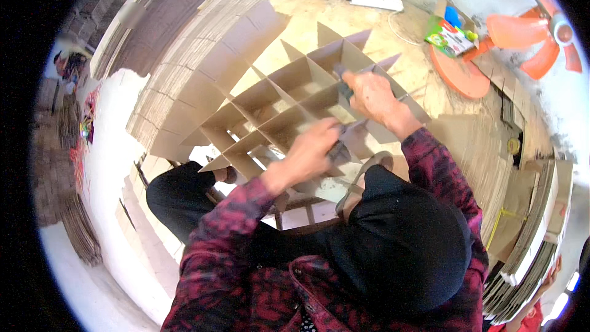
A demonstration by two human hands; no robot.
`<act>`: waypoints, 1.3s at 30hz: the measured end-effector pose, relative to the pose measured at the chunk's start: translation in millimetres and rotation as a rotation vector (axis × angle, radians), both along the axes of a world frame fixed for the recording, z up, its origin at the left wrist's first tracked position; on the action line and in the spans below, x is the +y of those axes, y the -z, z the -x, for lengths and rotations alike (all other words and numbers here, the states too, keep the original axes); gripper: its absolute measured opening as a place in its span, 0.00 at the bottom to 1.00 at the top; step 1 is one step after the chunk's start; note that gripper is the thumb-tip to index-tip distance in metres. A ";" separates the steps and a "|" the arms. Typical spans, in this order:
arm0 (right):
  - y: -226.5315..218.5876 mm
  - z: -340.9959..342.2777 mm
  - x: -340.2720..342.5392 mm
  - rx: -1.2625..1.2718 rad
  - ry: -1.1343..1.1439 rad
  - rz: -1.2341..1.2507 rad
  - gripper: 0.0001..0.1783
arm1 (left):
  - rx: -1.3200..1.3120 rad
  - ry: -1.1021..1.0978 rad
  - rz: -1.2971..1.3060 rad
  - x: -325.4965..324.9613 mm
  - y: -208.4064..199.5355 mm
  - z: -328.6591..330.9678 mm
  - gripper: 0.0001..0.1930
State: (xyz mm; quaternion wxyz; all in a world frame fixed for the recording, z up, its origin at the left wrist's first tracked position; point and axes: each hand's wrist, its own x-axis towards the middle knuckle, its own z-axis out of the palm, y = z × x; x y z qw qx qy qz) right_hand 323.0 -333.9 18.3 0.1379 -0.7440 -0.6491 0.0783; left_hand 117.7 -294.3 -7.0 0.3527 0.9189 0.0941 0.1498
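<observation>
A cardboard divider [273, 80] of interlocked strips forms an open grid of square cells in front of me, above my knees and at the edge of the wooden tabletop. My left hand [310, 147] is closed at the grid's near edge, its fingers curled on a strip and slightly blurred. Farther right, my right hand [375, 98] is closed on the grid's right side, with the thumb and fingers pinching a strip. Dark coverings show on the fingertips of both hands. The undersides of the fingers are hidden.
Stacked slotted cardboard strips [190, 67] lie to the left, and more cardboard [461, 160] is on the right. An orange fan [528, 34] stands at the far right. A white power strip [376, 1] with cables lies at the back. Another person's red clothing [533, 320] shows at lower right.
</observation>
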 end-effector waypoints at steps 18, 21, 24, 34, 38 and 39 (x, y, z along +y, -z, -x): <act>6.7 41.6 -154.2 0.071 -0.015 -0.540 0.08 | 0.387 -0.116 -0.485 40.2 24.0 105.1 0.26; 13.6 37.1 -258.6 -0.102 0.486 -0.422 0.22 | 0.429 -0.061 -0.460 31.2 21.2 107.2 0.19; 37.5 74.0 -343.4 -0.303 0.798 0.098 0.44 | 0.261 -0.109 -0.370 39.0 13.8 111.5 0.16; 82.1 22.0 -401.5 -0.139 1.007 -0.149 0.24 | -0.054 -0.943 -0.641 91.6 -130.5 232.7 0.16; 74.6 21.4 -374.8 -0.243 0.957 -0.180 0.25 | -0.106 -1.344 -0.692 100.9 -119.1 331.4 0.26; 74.1 18.8 -361.2 -0.232 0.919 -0.194 0.25 | -0.148 -1.316 -0.800 99.5 -105.7 370.9 0.27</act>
